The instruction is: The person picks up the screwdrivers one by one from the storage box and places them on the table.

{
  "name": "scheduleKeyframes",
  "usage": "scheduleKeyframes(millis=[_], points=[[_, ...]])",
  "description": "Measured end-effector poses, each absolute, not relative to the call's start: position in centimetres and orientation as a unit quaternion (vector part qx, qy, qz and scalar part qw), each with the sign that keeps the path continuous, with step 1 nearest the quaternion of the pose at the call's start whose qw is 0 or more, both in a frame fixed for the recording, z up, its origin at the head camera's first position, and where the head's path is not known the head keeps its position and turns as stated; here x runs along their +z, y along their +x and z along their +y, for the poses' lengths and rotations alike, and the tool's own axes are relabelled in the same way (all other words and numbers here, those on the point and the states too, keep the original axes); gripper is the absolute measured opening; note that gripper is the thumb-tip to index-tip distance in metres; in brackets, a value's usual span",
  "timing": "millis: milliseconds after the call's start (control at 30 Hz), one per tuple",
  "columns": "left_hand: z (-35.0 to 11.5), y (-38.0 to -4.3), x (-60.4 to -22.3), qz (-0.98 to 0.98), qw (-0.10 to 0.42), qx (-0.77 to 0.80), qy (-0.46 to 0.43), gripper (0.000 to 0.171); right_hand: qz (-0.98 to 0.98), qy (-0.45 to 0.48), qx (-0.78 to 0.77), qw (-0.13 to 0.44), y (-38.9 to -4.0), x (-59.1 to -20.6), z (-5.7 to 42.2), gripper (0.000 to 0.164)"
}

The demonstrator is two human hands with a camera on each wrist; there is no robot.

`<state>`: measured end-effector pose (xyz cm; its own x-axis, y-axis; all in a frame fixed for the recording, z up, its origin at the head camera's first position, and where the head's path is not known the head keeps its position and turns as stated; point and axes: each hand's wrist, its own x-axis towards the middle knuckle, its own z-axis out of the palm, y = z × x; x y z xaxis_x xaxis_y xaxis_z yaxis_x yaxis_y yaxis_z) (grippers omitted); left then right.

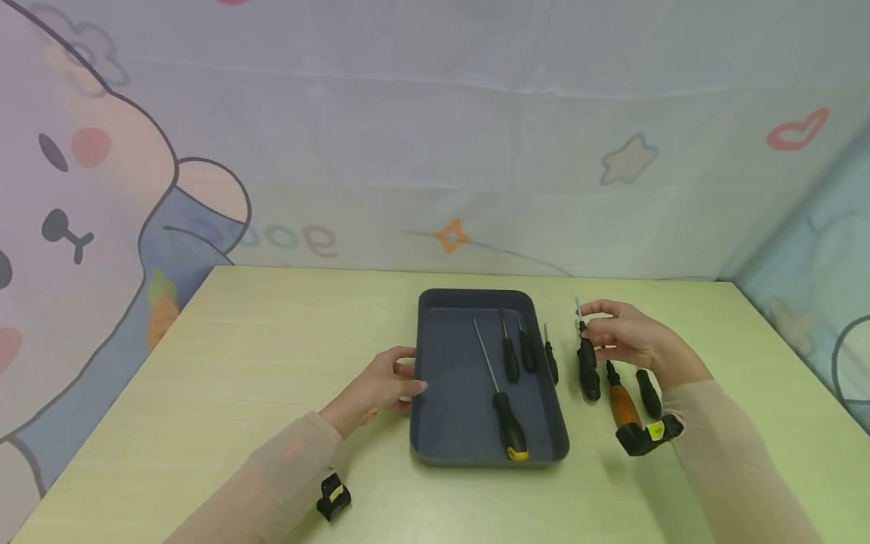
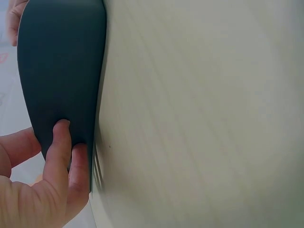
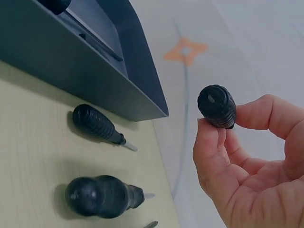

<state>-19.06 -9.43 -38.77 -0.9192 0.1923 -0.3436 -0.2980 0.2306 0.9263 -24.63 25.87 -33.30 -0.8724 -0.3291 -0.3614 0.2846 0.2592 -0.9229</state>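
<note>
My left hand (image 1: 377, 385) grips the left wall of a dark grey tray (image 1: 435, 378), thumb at the rim and fingers against the outside. Inside the tray lie a long screwdriver (image 1: 510, 427) with a black and yellow handle and two smaller black screwdrivers (image 1: 510, 361). To the right of the tray, my right hand (image 1: 628, 336) pinches a small black-handled screwdriver (image 3: 216, 107) between thumb and fingers, raised off the table. Its handle end faces the right wrist camera; its shaft is hidden there. Below that hand lies a thicker black screwdriver (image 3: 102, 195).
A small black screwdriver (image 3: 97, 124) lies along the tray's right wall. Farther right are an orange-handled screwdriver (image 1: 621, 404) and another black handle (image 1: 649, 394), partly hidden by the right wrist and its camera. A printed curtain (image 1: 367, 136) hangs behind the wooden table (image 1: 285, 332).
</note>
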Motion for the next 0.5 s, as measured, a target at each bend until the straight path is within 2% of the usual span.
scheduleKeyframes(millis=[500], points=[[-9.4, -19.0, -38.7, 0.762, 0.198, 0.615, -0.040, 0.059, 0.747, -0.004, -0.617, 0.250, -24.3, -33.7, 28.2, 0.026]])
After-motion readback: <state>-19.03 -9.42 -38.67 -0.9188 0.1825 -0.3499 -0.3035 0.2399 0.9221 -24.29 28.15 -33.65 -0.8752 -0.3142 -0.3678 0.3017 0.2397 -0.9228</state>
